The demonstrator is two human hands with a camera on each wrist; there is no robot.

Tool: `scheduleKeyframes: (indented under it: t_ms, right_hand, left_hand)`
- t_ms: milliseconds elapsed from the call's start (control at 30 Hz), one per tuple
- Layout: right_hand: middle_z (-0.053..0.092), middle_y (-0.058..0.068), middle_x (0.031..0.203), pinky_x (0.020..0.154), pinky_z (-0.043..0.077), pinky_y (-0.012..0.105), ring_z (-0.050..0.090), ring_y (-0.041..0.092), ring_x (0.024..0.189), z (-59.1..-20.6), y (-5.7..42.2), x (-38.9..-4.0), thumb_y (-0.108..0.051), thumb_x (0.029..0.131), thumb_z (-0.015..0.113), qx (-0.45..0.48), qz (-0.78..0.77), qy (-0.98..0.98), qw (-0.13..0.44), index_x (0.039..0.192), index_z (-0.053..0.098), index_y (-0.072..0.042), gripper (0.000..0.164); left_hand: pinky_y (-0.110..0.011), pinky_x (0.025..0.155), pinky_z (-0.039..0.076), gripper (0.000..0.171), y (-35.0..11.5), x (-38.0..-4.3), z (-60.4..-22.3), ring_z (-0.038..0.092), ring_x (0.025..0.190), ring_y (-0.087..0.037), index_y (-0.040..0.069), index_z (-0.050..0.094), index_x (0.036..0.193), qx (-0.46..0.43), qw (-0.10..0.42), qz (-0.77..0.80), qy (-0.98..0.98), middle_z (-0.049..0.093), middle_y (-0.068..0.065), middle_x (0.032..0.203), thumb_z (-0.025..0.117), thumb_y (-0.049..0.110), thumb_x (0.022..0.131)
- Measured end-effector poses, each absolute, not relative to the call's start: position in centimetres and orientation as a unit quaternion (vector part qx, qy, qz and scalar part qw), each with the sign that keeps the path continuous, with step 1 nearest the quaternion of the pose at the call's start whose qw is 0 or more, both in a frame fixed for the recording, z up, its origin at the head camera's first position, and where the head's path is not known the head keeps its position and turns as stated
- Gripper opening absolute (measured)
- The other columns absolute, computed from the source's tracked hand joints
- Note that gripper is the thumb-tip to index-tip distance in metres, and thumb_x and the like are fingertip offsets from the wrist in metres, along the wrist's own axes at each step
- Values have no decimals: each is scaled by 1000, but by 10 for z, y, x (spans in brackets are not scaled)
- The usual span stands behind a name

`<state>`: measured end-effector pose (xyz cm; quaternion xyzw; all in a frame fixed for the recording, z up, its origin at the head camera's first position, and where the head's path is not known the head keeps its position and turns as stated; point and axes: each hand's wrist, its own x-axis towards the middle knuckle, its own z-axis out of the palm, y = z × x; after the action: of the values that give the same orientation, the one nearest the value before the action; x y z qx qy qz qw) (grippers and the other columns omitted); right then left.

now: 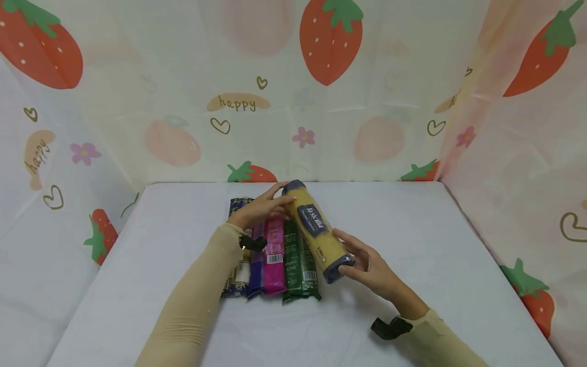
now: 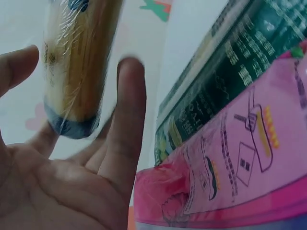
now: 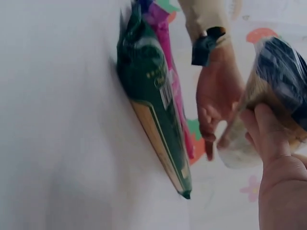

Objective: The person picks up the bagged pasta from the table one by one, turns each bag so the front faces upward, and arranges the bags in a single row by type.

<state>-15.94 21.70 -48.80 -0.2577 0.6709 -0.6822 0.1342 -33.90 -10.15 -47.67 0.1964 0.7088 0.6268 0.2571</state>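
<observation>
A yellow pack of spaghetti (image 1: 326, 245) with dark blue ends and a blue label is held tilted above the packs on the table. My right hand (image 1: 373, 270) grips its near end between thumb and fingers. Around the far end, my left hand (image 1: 261, 210) has its fingers spread and fairly straight; in the left wrist view that blue end stands between thumb and fingers, in front of the palm. Below lie a green spaghetti pack (image 1: 298, 278), a pink and purple pack (image 1: 274, 278) and a dark blue and gold pack (image 1: 238, 285), partly covered by the left hand and wrist.
A white cloth covers the table (image 1: 183, 326). Fabric walls (image 1: 275, 61) printed with strawberries, hearts and flowers stand at the back and both sides. Black straps (image 1: 391, 329) sit at the wrists over beige sleeves (image 1: 188, 300).
</observation>
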Motion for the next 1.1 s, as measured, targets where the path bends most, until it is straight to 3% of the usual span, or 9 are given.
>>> scheduleKeyframes:
  t_ms: [133, 267, 400, 533, 900, 1100]
  right_hand:
    - [31, 34, 164, 95, 62, 32, 60, 18, 133, -488, 214, -159, -3, 103, 70, -242, -686, 669, 152, 171, 26, -6, 80]
    - [34, 32, 159, 96, 62, 35, 60, 31, 137, -487, 212, -159, -3, 98, 78, -217, -672, 689, 162, 169, 33, -8, 84]
    - [48, 27, 151, 95, 62, 33, 62, 38, 134, -487, 212, -156, -7, 92, 87, -190, -624, 746, 134, 168, 36, -10, 92]
    - [56, 27, 143, 94, 62, 32, 67, 38, 125, -487, 212, -153, -7, 91, 87, -180, -585, 783, 112, 168, 36, -7, 93]
    - [57, 28, 137, 95, 61, 30, 69, 40, 122, -493, 208, -147, 2, 89, 86, -160, -580, 790, 116, 167, 37, -4, 91]
    - [55, 30, 139, 95, 61, 30, 68, 42, 125, -493, 210, -144, 3, 91, 83, -155, -584, 789, 116, 167, 34, -1, 90]
  left_hand:
    - [-52, 105, 57, 77, -100, -340, -478, 74, 110, -32, 29, 12, 172, 184, 270, 654, 683, 61, -28, 140, 60, 25, 112]
    - [-48, 98, 61, 80, -98, -343, -481, 74, 104, -29, 25, 12, 173, 186, 264, 648, 689, 64, -29, 133, 63, 22, 111]
    - [-50, 97, 61, 83, -95, -343, -483, 74, 99, -27, 23, 14, 173, 174, 246, 647, 701, 64, -25, 129, 67, 21, 109]
    - [-54, 94, 60, 80, -89, -340, -484, 73, 90, -26, 21, 20, 170, 153, 214, 659, 705, 68, -28, 124, 70, 18, 107]
    - [-64, 106, 52, 74, -64, -329, -480, 72, 91, -22, 17, 33, 165, 127, 182, 664, 714, 71, -27, 121, 75, 16, 104]
    - [-58, 106, 54, 73, -52, -329, -481, 73, 99, -25, 17, 33, 163, 120, 174, 645, 734, 69, -29, 130, 75, 22, 104]
